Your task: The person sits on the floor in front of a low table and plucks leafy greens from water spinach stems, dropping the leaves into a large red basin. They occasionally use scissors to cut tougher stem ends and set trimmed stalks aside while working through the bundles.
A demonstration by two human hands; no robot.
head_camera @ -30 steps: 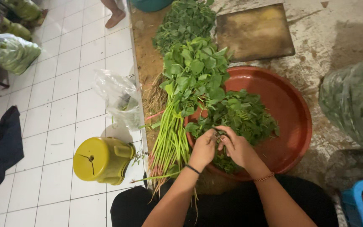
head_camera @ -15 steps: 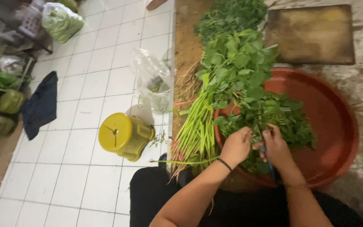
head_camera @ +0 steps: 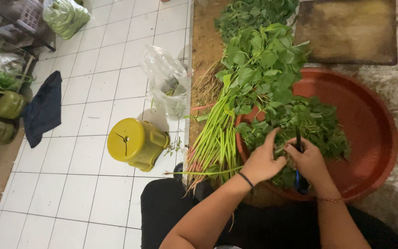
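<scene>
Left hand (head_camera: 263, 161): I see it at the near rim of the red basin (head_camera: 374, 133), fingers curled down into the picked leaves (head_camera: 309, 124); closed on a leafy sprig as far as I can tell, fingertips buried in green.
Right hand (head_camera: 308, 161): just right of the left one, nearly touching it, gripping a dark thin tool (head_camera: 299, 161) (blade or scissors, can't tell which; handle end shows below the palm, tip pokes up past the fingers).
Picked leaves: piled in the left half of the basin, under both hands; part of the pile is hidden by the hands.
Stem bundle (head_camera: 236, 101): long green stalks with leaves, lying across the basin's left rim, roots toward me, leafy tops far; the far end merges with more greens at the top edge, cut off.
Yellow stool (head_camera: 134, 144): on the white tiles left of the stalks, cracked top.
Clear plastic bag (head_camera: 167, 87): far of the stool, contents hard to read.
Wooden board (head_camera: 348, 30): far right, beyond the basin.
Dark cloth (head_camera: 44, 108): far left on the tiles.
Bagged greens (head_camera: 65, 16): top left, partly cropped.
</scene>
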